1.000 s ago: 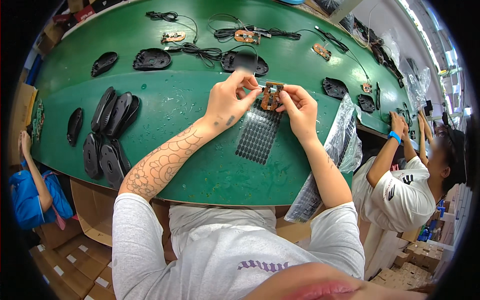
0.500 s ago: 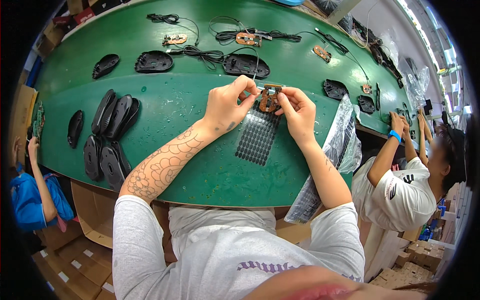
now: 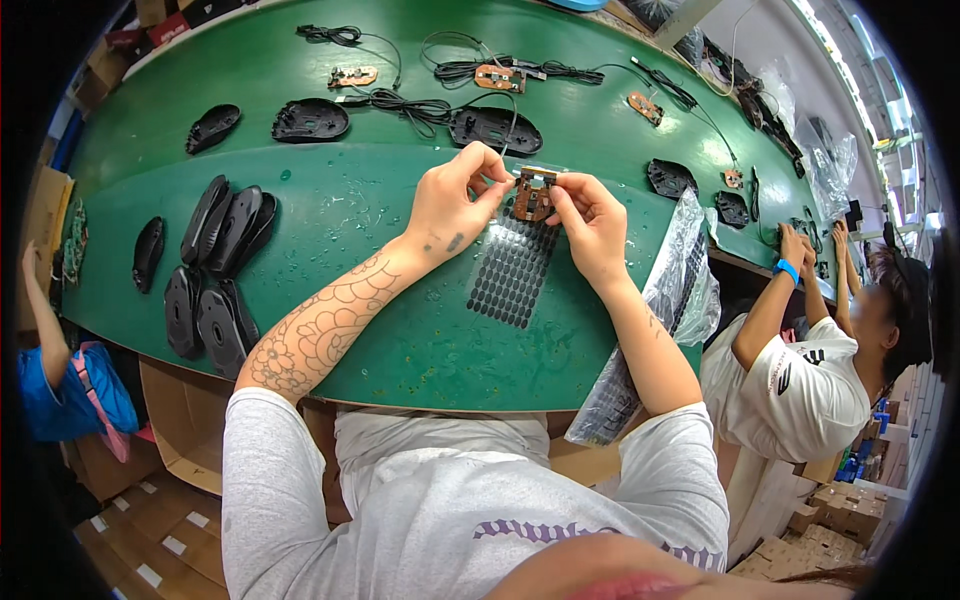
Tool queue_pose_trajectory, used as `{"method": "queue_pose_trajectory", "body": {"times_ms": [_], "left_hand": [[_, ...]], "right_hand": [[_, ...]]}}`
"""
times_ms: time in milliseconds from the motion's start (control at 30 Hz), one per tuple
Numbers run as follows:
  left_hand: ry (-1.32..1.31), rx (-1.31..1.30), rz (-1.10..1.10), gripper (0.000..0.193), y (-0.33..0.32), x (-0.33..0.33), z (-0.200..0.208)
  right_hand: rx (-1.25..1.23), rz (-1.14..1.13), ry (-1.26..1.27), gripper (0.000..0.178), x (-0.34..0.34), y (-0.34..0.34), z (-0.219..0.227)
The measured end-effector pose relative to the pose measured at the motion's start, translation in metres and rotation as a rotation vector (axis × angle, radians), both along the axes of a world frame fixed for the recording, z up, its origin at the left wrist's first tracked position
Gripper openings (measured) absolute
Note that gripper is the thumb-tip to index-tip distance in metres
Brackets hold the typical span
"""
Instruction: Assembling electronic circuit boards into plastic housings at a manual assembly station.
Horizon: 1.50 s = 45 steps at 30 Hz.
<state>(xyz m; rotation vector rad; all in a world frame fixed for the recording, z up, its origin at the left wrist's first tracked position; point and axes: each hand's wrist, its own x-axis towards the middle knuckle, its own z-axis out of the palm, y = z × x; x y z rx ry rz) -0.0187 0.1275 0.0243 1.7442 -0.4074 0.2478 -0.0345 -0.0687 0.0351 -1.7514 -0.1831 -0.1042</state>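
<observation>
R hand (image 3: 594, 225) grips R edge of PCB (image 3: 533, 195); L hand (image 3: 452, 198) pinched opp., hold unclear; table edge (image 3: 450, 405) well apart.

From the board (image 3: 534, 203), open surface (image 3: 590, 125) runs toward 1 o'clock. The rear shell (image 3: 478, 128) bars 11, the side shell (image 3: 670, 178) 3, the bag (image 3: 688, 250) 4. Beyond the left hand (image 3: 453, 200) at 9, a lane reaches the piled shells (image 3: 237, 228).

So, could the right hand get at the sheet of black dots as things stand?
Probably yes: the sheet of black dots lies close by the right hand, mostly uncovered. Its fingers hold the circuit board, though, so they'd likely need to let go.
</observation>
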Motion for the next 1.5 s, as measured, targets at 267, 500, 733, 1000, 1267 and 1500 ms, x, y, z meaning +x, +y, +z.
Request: {"method": "queue_pose_trajectory", "body": {"times_ms": [267, 500, 733, 1000, 1267, 1500], "left_hand": [[0.205, -0.123, -0.077, 0.02, 0.0, -0.002, 0.003], [0.202, -0.127, -0.019, 0.018, -0.003, -0.004, 0.001], [0.261, -0.313, -0.043, 0.012, -0.003, -0.001, 0.012], [0.271, -0.214, -0.189, 0.017, 0.006, 0.003, 0.006], [0.359, -0.258, -0.189, 0.015, 0.008, 0.004, 0.006], [0.346, -0.268, -0.133, 0.013, 0.006, 0.003, 0.005]], "right_hand": [[0.047, 0.027, 0.036, 0.015, 0.002, -0.002, -0.003], [0.041, 0.081, 0.042, 0.017, -0.003, 0.007, -0.002], [0.158, 0.037, 0.084, 0.017, -0.002, 0.009, 0.003], [0.19, 0.06, 0.121, 0.018, 0.005, 0.0, 0.002], [0.185, 0.052, 0.121, 0.018, 0.005, 0.001, 0.002], [0.145, 0.01, 0.094, 0.018, 0.005, 0.002, 0.0]]}}
